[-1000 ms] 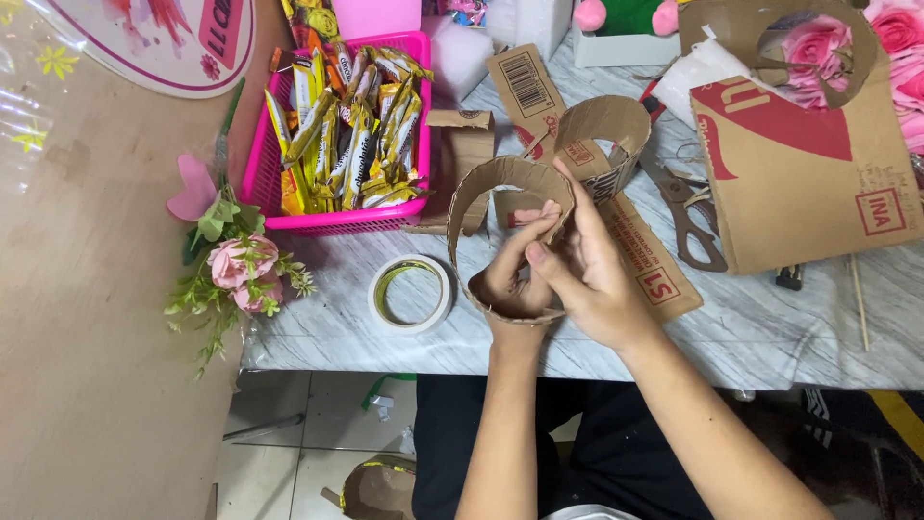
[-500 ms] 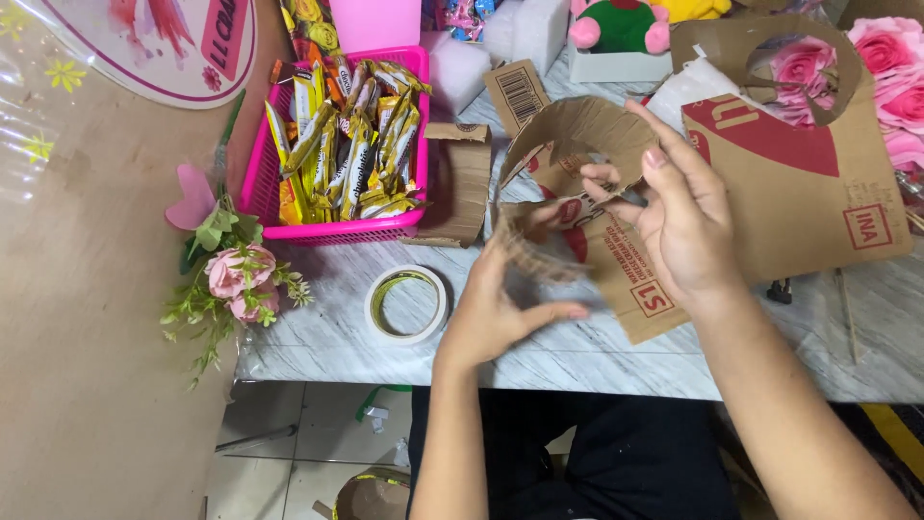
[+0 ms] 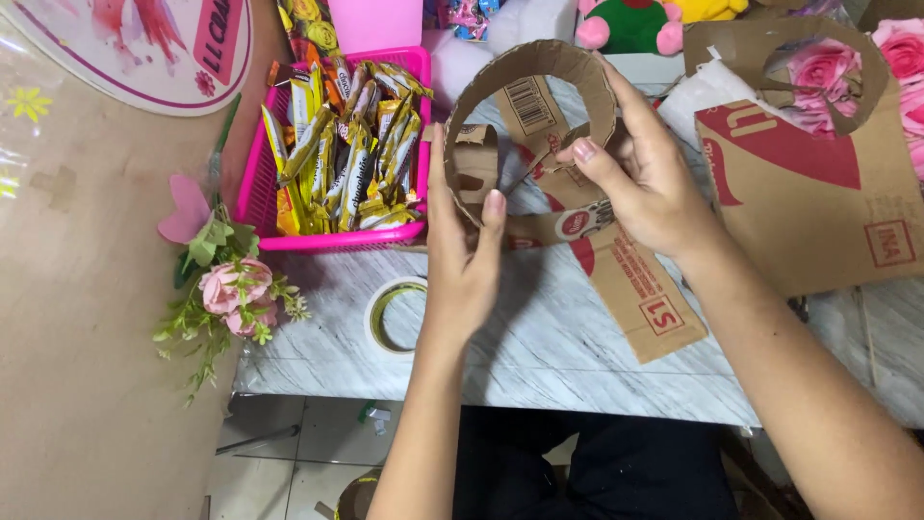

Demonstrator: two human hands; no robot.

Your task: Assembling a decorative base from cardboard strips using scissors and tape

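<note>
My left hand (image 3: 460, 262) pinches the lower left end of a brown cardboard strip (image 3: 539, 60) bent into a ring, thumb and fingers on either side of it. My right hand (image 3: 647, 173) grips the ring's right side, fingers curled over its edge. The ring is held upright above the white marbled table (image 3: 539, 356). Under it lies a flat cardboard piece (image 3: 643, 289) with red print.
A pink basket (image 3: 252, 183) of yellow snack wrappers stands at the left. A roll of tape (image 3: 393, 316) lies near the front edge. Pink artificial flowers (image 3: 231, 289) hang off the left corner. A large cardboard sheet (image 3: 818, 183), more roses and plush toys fill the back right.
The cardboard ring has been lifted and turned more upright. My hands moved apart, left to the ring's lower left end, right to its right side. The view shifted closer.
</note>
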